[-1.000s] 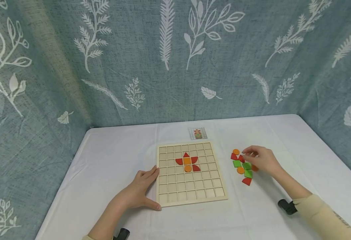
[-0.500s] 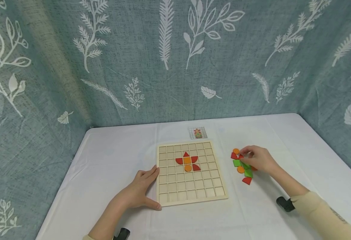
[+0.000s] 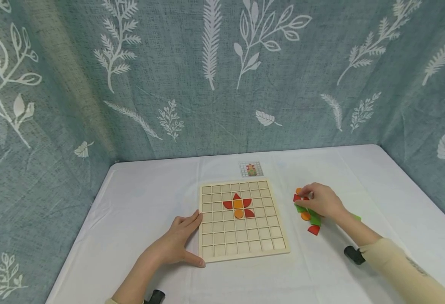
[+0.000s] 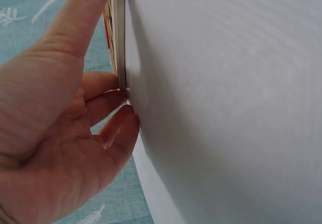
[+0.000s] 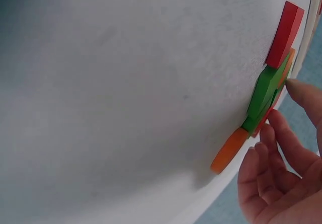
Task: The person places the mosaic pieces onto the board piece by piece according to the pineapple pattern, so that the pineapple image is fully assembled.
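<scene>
My left hand (image 3: 181,237) rests against the left edge of a wooden grid board (image 3: 222,236), fingers near its side and thumb at the near corner. On the board sit an orange square (image 3: 238,204), an orange disc (image 3: 238,213), a red triangle (image 3: 236,196) and several red curved-edged pieces (image 3: 249,213). My right hand (image 3: 323,200) is over the loose pieces, thumb and index apart around a red piece (image 3: 296,197). In the right wrist view the fingertips touch the pile's edge, near a green piece (image 5: 261,90); no firm pinch shows.
A small picture card (image 3: 251,169) lies behind the board. Other loose pieces include an orange disc (image 3: 305,216), a red one (image 3: 314,230) and a green one (image 3: 356,217) past the right wrist. A white cloth covers the table (image 3: 150,185); a curtain hangs behind.
My right hand has shifted slightly left over the loose pieces, and its thumb has moved toward the red piece. A green edge now shows beyond the right wrist. The left hand stays put.
</scene>
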Demonstrator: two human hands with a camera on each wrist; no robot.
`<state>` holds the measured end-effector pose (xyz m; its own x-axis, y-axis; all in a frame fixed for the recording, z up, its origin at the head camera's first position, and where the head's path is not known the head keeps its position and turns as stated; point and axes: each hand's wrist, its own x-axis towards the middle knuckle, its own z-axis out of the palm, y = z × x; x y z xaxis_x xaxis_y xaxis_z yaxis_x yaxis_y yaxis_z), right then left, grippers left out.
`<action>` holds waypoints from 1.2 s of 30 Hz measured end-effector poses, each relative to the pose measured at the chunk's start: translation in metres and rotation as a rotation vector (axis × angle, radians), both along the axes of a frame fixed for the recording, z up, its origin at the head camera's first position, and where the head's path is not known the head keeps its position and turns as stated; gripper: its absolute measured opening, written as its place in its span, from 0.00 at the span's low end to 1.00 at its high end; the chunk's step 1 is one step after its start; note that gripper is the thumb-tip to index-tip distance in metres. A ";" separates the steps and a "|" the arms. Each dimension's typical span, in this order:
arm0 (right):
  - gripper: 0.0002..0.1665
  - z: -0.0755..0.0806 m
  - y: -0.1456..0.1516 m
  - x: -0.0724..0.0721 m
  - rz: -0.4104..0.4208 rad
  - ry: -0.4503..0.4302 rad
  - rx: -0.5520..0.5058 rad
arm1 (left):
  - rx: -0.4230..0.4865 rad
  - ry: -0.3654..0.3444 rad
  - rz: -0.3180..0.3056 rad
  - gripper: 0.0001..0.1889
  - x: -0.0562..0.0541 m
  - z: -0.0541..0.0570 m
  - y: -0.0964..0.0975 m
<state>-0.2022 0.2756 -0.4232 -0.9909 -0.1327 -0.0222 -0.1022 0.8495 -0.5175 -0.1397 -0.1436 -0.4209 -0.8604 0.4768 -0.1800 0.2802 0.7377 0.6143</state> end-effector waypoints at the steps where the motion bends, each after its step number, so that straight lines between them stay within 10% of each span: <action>1: 0.18 0.000 -0.001 -0.001 -0.003 -0.002 0.005 | 0.000 -0.001 0.001 0.65 0.000 0.000 0.000; 18: 0.13 -0.001 -0.013 -0.004 0.162 0.032 -0.072 | 0.001 0.006 -0.004 0.65 -0.001 -0.003 -0.002; 36: 0.14 -0.002 -0.017 -0.003 0.132 0.027 -0.062 | 0.004 0.016 -0.006 0.65 -0.001 -0.005 -0.002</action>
